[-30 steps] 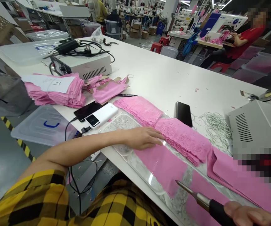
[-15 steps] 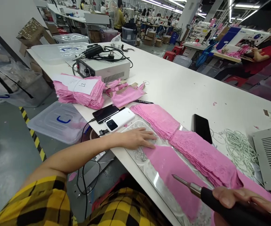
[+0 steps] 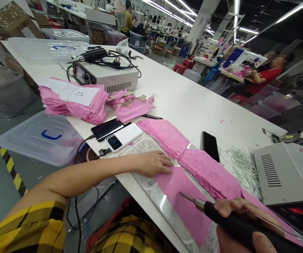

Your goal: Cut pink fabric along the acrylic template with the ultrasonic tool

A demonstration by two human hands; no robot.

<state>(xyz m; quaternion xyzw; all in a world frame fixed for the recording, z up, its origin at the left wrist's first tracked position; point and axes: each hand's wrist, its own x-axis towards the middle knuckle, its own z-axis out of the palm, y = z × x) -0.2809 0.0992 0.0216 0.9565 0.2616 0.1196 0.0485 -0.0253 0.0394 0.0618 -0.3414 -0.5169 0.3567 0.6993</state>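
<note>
My left hand (image 3: 153, 162) lies flat with its fingers stretched out on the near end of a smooth pink fabric piece (image 3: 185, 198), which rests on a glass plate (image 3: 143, 146). My right hand (image 3: 249, 225) is wrapped round a black cutting tool (image 3: 227, 219). The tool's metal tip hovers just above the pink fabric, right of my left hand. Two stacks of pink lace pieces (image 3: 193, 154) lie along the far side of the glass plate.
A white power bank (image 3: 123, 136) and a black phone (image 3: 106, 128) lie left of the plate; another phone (image 3: 211, 146) and white elastic loops (image 3: 239, 165) lie behind the lace. Grey control boxes (image 3: 280, 172) (image 3: 109, 75), a pink fabric pile (image 3: 73, 100), and a seated person in red (image 3: 262, 75) are around.
The tool in my right hand has moved left toward my left hand. My left hand has stayed on the fabric's end. The camera has shifted.
</note>
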